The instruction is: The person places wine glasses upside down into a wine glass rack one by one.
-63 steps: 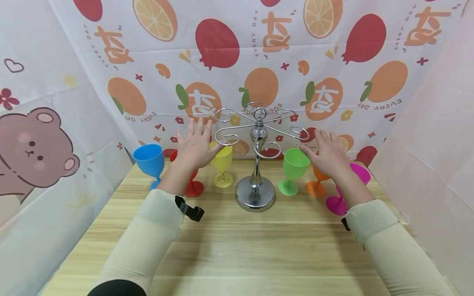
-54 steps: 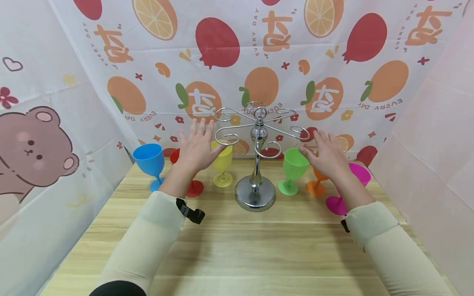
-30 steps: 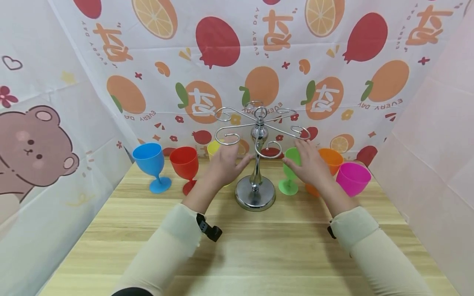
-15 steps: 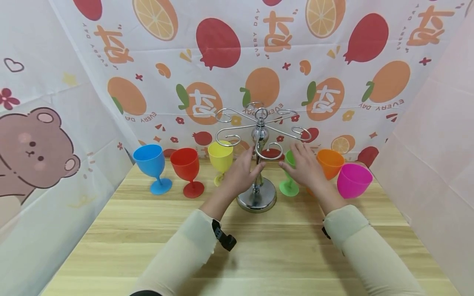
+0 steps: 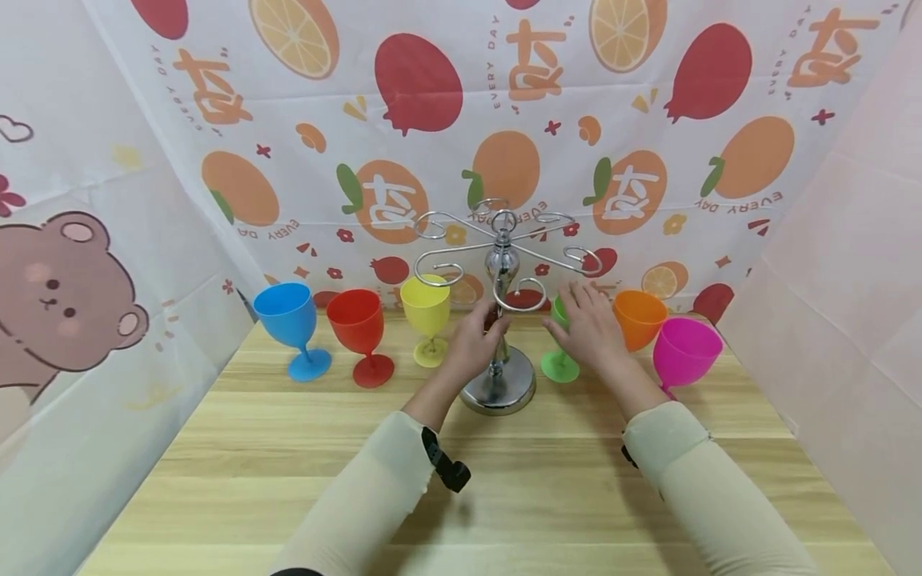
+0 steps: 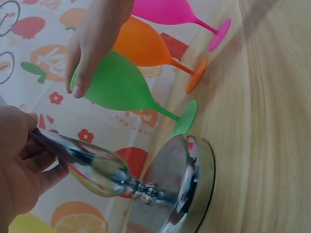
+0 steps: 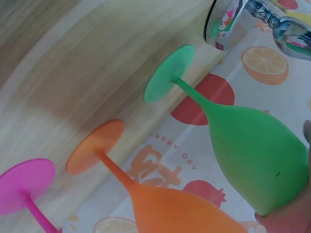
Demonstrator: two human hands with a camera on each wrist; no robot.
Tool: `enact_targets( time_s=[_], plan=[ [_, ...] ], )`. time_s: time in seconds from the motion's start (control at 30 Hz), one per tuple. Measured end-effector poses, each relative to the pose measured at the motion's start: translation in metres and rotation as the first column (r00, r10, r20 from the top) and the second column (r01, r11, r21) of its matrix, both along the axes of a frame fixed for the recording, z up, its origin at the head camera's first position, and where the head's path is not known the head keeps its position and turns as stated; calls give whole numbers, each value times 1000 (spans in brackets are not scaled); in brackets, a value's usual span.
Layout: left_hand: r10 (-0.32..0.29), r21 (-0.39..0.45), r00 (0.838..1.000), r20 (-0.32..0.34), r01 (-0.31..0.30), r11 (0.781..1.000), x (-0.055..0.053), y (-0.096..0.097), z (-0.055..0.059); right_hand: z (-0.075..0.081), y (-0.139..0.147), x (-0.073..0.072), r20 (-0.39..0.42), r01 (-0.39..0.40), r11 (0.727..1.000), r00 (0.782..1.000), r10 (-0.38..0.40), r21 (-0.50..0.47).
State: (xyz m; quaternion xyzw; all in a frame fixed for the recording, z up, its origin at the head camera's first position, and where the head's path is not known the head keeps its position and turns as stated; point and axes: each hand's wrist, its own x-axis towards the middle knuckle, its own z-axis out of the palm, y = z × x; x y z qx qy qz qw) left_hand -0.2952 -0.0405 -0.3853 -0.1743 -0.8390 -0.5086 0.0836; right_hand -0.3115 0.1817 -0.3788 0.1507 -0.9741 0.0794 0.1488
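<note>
A chrome stand [image 5: 502,394] with curled wire arms rises from a round base at mid-table. My left hand [image 5: 470,344] grips its stem just below the arms, fingers curled round the metal in the left wrist view. To the right, a green plastic goblet [image 7: 255,150] stands upright. My right hand [image 5: 598,330] holds its bowl near the rim, thumb on one side and fingers on the other; the head view hides most of the bowl. An orange goblet [image 5: 640,318] and a magenta goblet [image 5: 687,352] stand beyond that hand.
Left of the stand are a yellow goblet [image 5: 426,308], a red goblet [image 5: 358,324] and a blue goblet [image 5: 286,316], all upright. Fruit-printed cloth [image 5: 425,80] hangs behind the wooden table [image 5: 288,456]; pale sheets close off both sides.
Both hands have come inward from their spread positions. The left hand, earlier in front of the red and yellow goblets, now grips the stand's stem; the right has come to the green goblet.
</note>
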Motion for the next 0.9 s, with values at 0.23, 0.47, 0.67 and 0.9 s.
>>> enact_targets(
  time_s=[0.23, 0.47, 0.67, 0.9],
  plan=[
    [-29, 63, 1000, -8, 30, 998, -2, 1, -4, -2, 2, 1, -41, 3, 1000, 999, -3, -9],
    [-32, 43, 999, 30, 31, 999, -1, 0, -2, -1, 3, 1, -25, 9, 1000, 1000, -9, 0],
    [-10, -8, 1000, 25, 11, 1000, 2, -7, 0, 0, 2, 2, -28, 18, 999, 999, -17, 32],
    [8, -78, 1000, 1, -8, 997, 2, -18, 2, 2, 0, 3, -30, 19, 996, 999, -16, 82]
  ],
)
